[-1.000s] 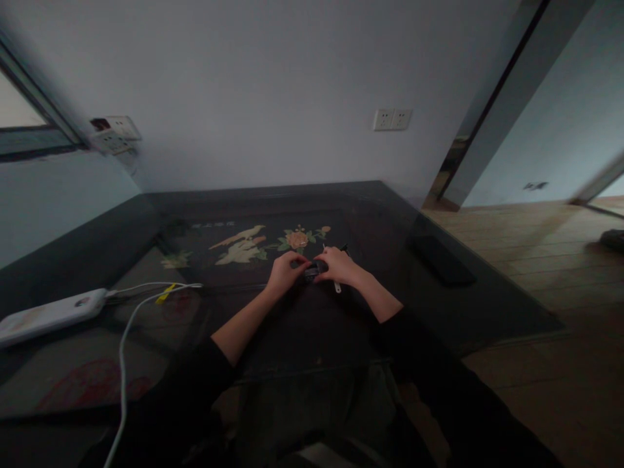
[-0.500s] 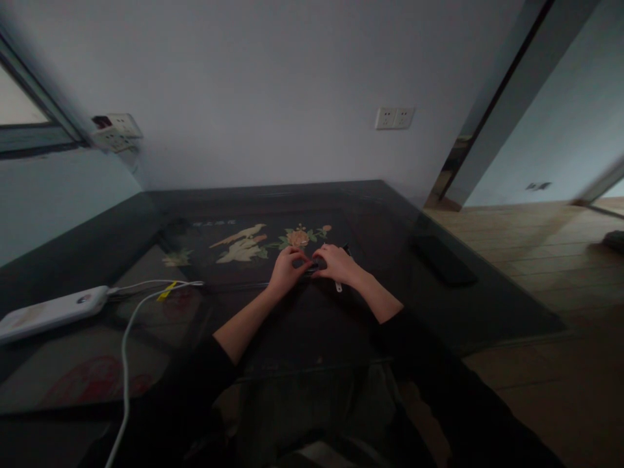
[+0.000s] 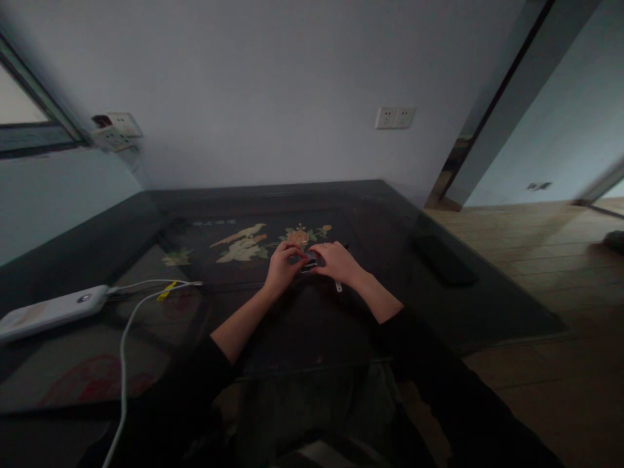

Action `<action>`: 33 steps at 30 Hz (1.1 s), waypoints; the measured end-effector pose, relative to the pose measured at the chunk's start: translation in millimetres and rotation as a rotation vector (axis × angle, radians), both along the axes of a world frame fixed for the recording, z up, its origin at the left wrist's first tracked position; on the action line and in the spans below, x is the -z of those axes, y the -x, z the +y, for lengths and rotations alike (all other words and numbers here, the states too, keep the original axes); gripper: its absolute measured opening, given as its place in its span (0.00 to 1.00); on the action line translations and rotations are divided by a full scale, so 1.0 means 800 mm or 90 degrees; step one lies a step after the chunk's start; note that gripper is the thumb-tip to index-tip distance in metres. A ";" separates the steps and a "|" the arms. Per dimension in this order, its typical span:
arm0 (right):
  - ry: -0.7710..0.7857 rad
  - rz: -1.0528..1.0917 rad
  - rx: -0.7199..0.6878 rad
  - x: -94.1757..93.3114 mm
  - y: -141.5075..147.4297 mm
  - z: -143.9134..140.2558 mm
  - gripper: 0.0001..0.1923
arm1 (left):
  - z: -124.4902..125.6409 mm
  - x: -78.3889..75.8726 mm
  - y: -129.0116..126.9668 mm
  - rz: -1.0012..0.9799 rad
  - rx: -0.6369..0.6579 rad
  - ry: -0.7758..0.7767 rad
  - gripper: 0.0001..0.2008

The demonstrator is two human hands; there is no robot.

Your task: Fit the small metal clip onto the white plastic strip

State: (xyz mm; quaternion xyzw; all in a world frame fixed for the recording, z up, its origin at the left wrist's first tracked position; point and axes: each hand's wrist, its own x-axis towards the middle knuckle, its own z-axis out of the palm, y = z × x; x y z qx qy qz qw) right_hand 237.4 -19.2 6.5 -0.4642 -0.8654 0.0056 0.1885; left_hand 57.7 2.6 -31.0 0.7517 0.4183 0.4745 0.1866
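Dim room, grey wall w/ 1 double socket plate at approx 1 o'clock and 1 more socket cluster at 10 o'clock by the window frame. Dark glass-topped table w/ 1 inlaid bird-and-flower panel under the glass. 2 hands at work near table centre, approx 12 o'clock from the person. Left hand and right hand both have fingers curled in, pinching 1 small dark object between them, just above the glass; what it is, can't tell – too dark and small. 1 small pale piece pokes out below the right hand. 1 white power bank at 9 o'clock, w/ 2 white cables running off it. 1 flat black item, prob. a phone, at 3 o'clock, well apart from the hands.
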 end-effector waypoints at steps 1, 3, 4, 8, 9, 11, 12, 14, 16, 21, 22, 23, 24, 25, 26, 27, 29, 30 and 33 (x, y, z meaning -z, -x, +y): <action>-0.009 0.001 -0.003 -0.001 0.000 0.000 0.22 | 0.000 -0.001 0.000 -0.018 0.001 0.010 0.05; -0.024 0.004 -0.005 -0.002 0.000 -0.001 0.23 | 0.000 -0.001 -0.001 -0.076 0.005 0.048 0.12; -0.028 0.005 -0.005 -0.003 0.001 -0.002 0.23 | 0.001 -0.001 -0.002 -0.113 0.010 0.078 0.16; -0.030 0.013 -0.010 -0.006 0.001 -0.004 0.23 | -0.001 -0.001 -0.006 -0.227 0.075 0.238 0.22; -0.031 0.015 -0.012 -0.006 0.002 -0.004 0.23 | -0.003 -0.002 -0.006 -0.240 0.091 0.274 0.21; -0.035 0.018 -0.014 -0.006 0.002 -0.005 0.23 | -0.007 -0.003 -0.008 -0.258 0.112 0.324 0.20; -0.038 0.018 -0.014 -0.006 0.002 -0.005 0.23 | -0.008 -0.004 -0.008 -0.264 0.117 0.337 0.19; -0.041 0.017 -0.014 -0.004 0.002 -0.005 0.22 | -0.011 -0.005 -0.009 -0.273 0.118 0.350 0.19; -0.042 0.016 -0.014 -0.003 0.002 -0.004 0.22 | -0.012 -0.005 -0.009 -0.277 0.110 0.352 0.18; -0.045 0.006 -0.018 -0.003 0.003 -0.005 0.24 | -0.011 -0.004 -0.010 -0.272 0.109 0.332 0.19; -0.045 0.003 -0.017 -0.004 0.003 -0.006 0.25 | -0.011 -0.003 -0.010 -0.270 0.109 0.327 0.19; -0.044 0.000 -0.017 -0.004 0.003 -0.006 0.25 | -0.010 -0.003 -0.010 -0.269 0.109 0.323 0.19; -0.043 -0.002 -0.016 -0.005 0.003 -0.006 0.25 | -0.010 -0.003 -0.010 -0.268 0.108 0.321 0.19; -0.041 -0.004 -0.016 -0.005 0.003 -0.007 0.25 | -0.010 -0.003 -0.010 -0.269 0.107 0.320 0.19; -0.041 -0.003 -0.015 -0.005 0.004 -0.007 0.26 | -0.009 -0.003 -0.011 -0.269 0.106 0.320 0.19; -0.043 -0.003 -0.016 -0.005 0.004 -0.007 0.26 | -0.009 -0.004 -0.011 -0.269 0.106 0.319 0.18; -0.048 0.000 -0.016 -0.005 0.004 -0.006 0.26 | -0.010 -0.005 -0.011 -0.266 0.104 0.313 0.18; -0.050 0.002 -0.016 -0.004 0.004 -0.006 0.26 | -0.010 -0.005 -0.011 -0.264 0.104 0.309 0.18; -0.046 0.006 -0.014 -0.004 0.004 -0.006 0.25 | -0.012 -0.006 -0.010 -0.259 0.102 0.300 0.18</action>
